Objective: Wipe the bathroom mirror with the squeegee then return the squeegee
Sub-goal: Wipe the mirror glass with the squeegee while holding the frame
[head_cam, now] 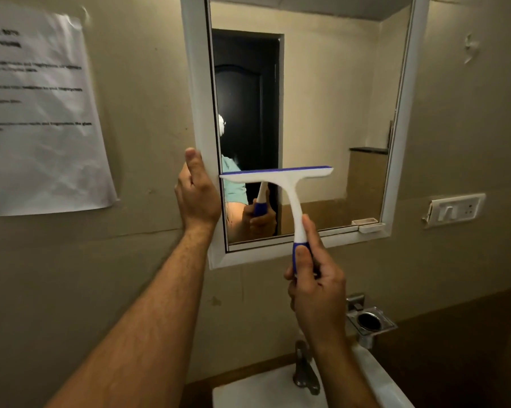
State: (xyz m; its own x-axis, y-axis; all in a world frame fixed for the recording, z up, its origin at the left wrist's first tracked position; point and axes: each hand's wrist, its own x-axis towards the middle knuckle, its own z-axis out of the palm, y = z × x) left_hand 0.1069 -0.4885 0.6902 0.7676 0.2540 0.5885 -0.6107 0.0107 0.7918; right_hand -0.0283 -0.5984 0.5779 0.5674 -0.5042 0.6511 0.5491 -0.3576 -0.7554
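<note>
The beige wall [148, 92] carries a white-framed mirror [336, 98] and a paper notice [39, 113].

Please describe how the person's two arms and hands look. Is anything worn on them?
Both forearms are bare up to the frame's edge, with visible hair. The left hand and the right hand wear no gloves. No ring, watch or bracelet is visible. In the white-framed wall mirror, the reflection shows a light green short sleeve on the upper arm.
</note>
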